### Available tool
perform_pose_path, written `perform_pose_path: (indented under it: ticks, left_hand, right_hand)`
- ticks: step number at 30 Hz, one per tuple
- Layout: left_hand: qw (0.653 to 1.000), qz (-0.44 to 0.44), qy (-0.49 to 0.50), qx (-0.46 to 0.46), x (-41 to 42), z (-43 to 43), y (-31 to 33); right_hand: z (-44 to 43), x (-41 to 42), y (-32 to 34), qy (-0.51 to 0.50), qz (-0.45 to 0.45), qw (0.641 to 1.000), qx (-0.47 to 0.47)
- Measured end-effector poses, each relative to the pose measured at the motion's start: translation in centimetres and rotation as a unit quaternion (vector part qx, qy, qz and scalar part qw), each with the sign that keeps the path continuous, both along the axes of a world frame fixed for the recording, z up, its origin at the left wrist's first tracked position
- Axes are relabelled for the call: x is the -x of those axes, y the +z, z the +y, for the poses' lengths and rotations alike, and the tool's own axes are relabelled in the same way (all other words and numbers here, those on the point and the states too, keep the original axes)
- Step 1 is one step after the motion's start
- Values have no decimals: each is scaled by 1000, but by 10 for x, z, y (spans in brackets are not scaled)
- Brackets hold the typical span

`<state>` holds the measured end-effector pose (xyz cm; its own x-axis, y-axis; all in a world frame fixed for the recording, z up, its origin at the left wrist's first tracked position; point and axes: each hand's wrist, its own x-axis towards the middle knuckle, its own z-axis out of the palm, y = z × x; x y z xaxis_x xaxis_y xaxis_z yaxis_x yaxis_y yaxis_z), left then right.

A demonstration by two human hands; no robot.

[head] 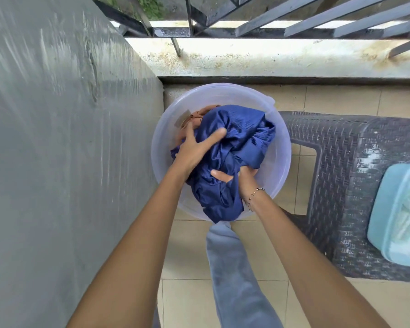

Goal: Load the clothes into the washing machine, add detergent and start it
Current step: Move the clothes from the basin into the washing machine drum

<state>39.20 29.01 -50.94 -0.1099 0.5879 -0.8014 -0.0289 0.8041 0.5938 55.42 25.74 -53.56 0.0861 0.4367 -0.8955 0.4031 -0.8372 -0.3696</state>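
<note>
The blue garment [244, 138] in the basin [223, 88] is pressed under the spread left hand [194, 149]. Beside it, a fold is gripped by the right hand [240, 178], thumb on top.

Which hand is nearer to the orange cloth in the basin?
Left. The left hand lies spread on the blue cloth, its fingertips reaching the orange cloth at the basin's far left. The right hand grips the blue cloth at the near side, apart from it.

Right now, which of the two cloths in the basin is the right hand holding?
The blue cloth: the right hand grips its near fold. The orange cloth lies at the far left, away from that hand.
</note>
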Motion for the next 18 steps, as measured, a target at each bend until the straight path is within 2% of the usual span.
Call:
perform_pose_path:
  ticks: [1, 3, 5, 7, 8, 10, 13, 15, 16, 18]
  left_hand:
    - [999, 24, -42, 6, 2, 4, 0]
    - [996, 86, -38, 8, 9, 7, 0]
    - [994, 109, 16, -2, 15, 5, 6]
    - [991, 119, 53, -6, 19, -4, 13]
    - [990, 125, 63, 0, 19, -11, 17]
    - [985, 157, 67, 5, 14, -26, 27]
    - [963, 262, 63, -26, -8, -40, 51]
    - [938, 333, 82, -42, -24, -45, 68]
    - [928, 359, 88, -44, -30, -47, 75]
    - [913, 401, 26, -65, -36, -53, 83]
  right_hand:
    - [4, 6, 15, 81, 25, 996, -20]
    - [11, 6, 23, 156, 107, 982, -13]
    - [20, 1, 29, 128, 160, 979, -3]
    - [35, -12, 34, 71, 166, 983, -32]
    - [42, -16, 41, 11, 157, 987, -34]
    - [56, -23, 60, 4, 141, 988, -66]
    - [62, -21, 72, 122, -15, 975, -183]
    - [63, -9, 76, 103, -107, 953, -264]
    - [63, -2, 77, 82, -115, 952, -270]
    - [65, 14, 82, 16, -18, 981, -190]
